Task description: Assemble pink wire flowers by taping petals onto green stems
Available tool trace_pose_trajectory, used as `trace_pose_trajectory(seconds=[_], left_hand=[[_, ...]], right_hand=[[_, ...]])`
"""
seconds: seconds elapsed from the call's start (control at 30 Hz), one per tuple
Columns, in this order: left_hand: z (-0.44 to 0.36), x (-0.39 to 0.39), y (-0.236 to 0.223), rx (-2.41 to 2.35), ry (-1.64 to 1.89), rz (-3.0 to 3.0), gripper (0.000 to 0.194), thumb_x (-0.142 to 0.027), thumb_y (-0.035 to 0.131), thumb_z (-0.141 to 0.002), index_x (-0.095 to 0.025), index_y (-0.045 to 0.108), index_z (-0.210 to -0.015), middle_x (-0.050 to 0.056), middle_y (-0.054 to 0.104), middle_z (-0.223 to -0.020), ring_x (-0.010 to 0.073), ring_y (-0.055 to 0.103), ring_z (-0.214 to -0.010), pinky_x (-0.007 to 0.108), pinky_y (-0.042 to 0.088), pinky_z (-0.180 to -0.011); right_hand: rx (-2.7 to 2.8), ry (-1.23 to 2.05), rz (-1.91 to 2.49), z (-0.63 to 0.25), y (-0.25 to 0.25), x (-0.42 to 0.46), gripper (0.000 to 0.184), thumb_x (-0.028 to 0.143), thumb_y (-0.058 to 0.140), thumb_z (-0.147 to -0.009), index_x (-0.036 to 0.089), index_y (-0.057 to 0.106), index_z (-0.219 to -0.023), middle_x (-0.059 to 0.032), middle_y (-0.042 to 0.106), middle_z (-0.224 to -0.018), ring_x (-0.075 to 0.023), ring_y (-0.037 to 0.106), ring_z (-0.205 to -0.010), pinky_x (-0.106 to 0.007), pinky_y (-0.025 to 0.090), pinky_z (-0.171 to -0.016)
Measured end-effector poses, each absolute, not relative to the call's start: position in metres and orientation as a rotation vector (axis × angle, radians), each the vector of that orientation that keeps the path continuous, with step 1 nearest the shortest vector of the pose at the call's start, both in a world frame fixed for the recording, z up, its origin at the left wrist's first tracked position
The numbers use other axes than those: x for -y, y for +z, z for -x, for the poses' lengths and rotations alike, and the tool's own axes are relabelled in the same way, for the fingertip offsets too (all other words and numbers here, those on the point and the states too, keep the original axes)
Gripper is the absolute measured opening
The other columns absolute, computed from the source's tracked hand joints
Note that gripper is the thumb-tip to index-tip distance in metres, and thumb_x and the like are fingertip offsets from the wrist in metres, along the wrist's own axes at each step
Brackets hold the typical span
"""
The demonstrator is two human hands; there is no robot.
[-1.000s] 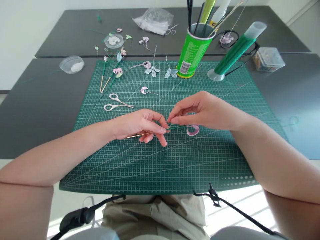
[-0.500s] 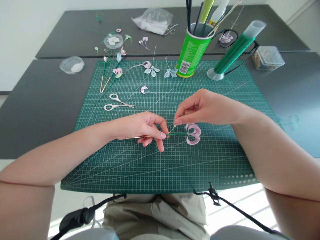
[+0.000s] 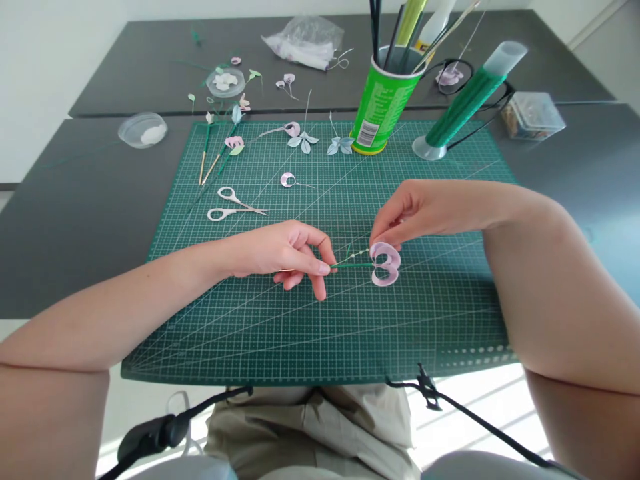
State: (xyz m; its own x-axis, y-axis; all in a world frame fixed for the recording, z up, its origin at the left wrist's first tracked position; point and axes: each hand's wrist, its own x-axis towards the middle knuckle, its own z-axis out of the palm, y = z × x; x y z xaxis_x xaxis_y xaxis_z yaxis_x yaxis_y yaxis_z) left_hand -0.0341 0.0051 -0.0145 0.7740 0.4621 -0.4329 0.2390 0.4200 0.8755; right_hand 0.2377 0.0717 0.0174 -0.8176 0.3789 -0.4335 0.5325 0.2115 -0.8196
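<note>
Over the green cutting mat (image 3: 300,340), my left hand (image 3: 293,253) pinches the green-wrapped stem (image 3: 353,265) of a handmade flower. Its lilac looped petals (image 3: 393,272) point to the right, at the stem's far end. My right hand (image 3: 413,210) is closed, thumb against fingers, just above those petals. From its fingertips a thin pale strand with small bead-like bumps (image 3: 353,255) slants down to my left fingers. A short green end sticks up beside the strand. How the strand meets the stem is hidden by my left fingers.
White-handled scissors (image 3: 227,213) lie left of my hands, near a loose lilac petal (image 3: 287,180). Behind stand a green can (image 3: 385,100) of sticks and a tilted green tube (image 3: 465,110). Wired leaves (image 3: 303,141), wrapped sticks (image 3: 205,150), shallow dishes (image 3: 143,130) and a clear box (image 3: 534,115) lie around.
My right hand has moved right, toward the petals, and more of the beaded strand now shows between the hands. My left hand has stayed nearly in place on the stem.
</note>
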Motion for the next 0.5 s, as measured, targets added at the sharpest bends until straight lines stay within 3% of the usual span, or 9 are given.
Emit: trace_pose_trajectory(seconds=[0.2, 0.33, 0.5], left_hand=[[0.035, -0.004, -0.013, -0.714, 0.139, -1.154, 0.008, -0.017, 0.073, -0.092, -0.016, 0.065, -0.089, 0.008, 0.083, -0.077, 0.0047, 0.053, -0.042, 0.010, 0.041, -0.038], [0.035, -0.004, -0.012, -0.717, 0.141, -1.140, 0.008, -0.017, 0.073, -0.092, -0.016, 0.066, -0.089, 0.008, 0.083, -0.077, 0.0048, 0.054, -0.042, 0.010, 0.041, -0.038], [0.034, -0.005, -0.014, -0.723, 0.159, -1.112, 0.010, -0.016, 0.074, -0.090, -0.016, 0.065, -0.088, 0.008, 0.083, -0.078, 0.0047, 0.054, -0.042, 0.011, 0.042, -0.039]], right_hand=[[-2.314, -1.575, -0.831, -0.240, 0.022, -0.075, 0.037, 0.056, 0.079, -0.087, 0.021, 0.088, -0.090, -0.0056, 0.076, -0.090, -0.0179, 0.065, -0.083, -0.031, 0.051, -0.073], [-2.573, -1.442, -0.829, -0.238, 0.018, -0.072, 0.035, 0.056, 0.077, -0.088, 0.022, 0.089, -0.090, -0.0048, 0.071, -0.086, -0.0137, 0.057, -0.073, -0.031, 0.044, -0.067], [-2.587, -1.486, -1.071, -0.234, 0.020, -0.065, 0.031, 0.048, 0.077, -0.088, 0.020, 0.088, -0.096, -0.0047, 0.078, -0.085, -0.0147, 0.063, -0.071, -0.030, 0.046, -0.064]])
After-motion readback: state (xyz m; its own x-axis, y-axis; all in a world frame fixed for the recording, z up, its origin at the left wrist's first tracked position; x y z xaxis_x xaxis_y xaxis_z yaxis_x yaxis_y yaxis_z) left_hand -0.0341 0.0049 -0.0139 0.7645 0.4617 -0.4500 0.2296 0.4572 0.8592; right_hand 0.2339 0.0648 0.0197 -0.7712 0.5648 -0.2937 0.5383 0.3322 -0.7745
